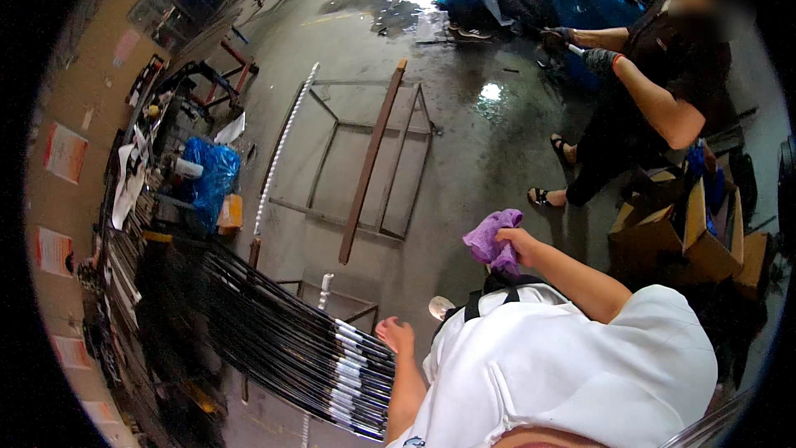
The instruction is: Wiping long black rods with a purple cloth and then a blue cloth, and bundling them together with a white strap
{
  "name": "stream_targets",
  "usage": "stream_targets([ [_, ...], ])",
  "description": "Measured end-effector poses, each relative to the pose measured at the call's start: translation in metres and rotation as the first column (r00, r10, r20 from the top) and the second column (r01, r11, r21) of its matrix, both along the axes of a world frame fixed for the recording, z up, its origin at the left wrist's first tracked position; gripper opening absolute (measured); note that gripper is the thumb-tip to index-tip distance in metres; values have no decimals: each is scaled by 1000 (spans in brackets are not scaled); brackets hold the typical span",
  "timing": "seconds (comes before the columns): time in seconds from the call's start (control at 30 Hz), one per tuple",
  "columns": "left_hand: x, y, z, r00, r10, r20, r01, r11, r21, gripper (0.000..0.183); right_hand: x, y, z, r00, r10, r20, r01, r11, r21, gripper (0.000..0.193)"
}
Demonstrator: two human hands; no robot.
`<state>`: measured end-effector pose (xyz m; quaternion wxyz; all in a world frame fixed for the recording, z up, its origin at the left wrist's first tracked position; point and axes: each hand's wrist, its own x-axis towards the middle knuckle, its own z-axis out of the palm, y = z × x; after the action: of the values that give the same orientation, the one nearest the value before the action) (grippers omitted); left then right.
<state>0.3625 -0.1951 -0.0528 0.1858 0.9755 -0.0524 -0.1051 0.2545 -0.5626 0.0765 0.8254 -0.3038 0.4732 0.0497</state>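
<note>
A crumpled purple cloth (494, 241) is gripped in my right hand (519, 245), held out in front of my body. My left hand (397, 336) is beside the ends of a row of long black rods (265, 328), its fingers apart and slightly bent. Nothing shows between those fingers, and whether they touch the nearest rod is hard to tell. White bands (348, 369) wrap the rods close to their ends on my side.
A metal frame (348, 126) carries a brown bar (373, 166) and a white spiral-wrapped bar (286, 145). At right stands a gloved co-worker (663, 75) near open cardboard boxes (705, 228). A cluttered bench with a blue plastic bag (211, 174) lines the left wall.
</note>
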Motion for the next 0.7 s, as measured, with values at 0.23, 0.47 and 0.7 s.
stream_targets([
  [0.23, 43, -74, 30, 979, -190, 70, 199, 968, -152, 21, -31, -25, -33, 977, -200, 70, 193, 977, 92, 17],
  [0.47, 37, -164, 51, 914, -403, 57, 402, 874, -274, 16, -45, -60, -60, 974, -212, 84, 204, 974, 94, 16],
  [0.7, 20, -223, 66, 840, -526, -129, 390, 753, -530, 14, -46, -75, -65, 970, -232, 73, 227, 971, 74, 17],
])
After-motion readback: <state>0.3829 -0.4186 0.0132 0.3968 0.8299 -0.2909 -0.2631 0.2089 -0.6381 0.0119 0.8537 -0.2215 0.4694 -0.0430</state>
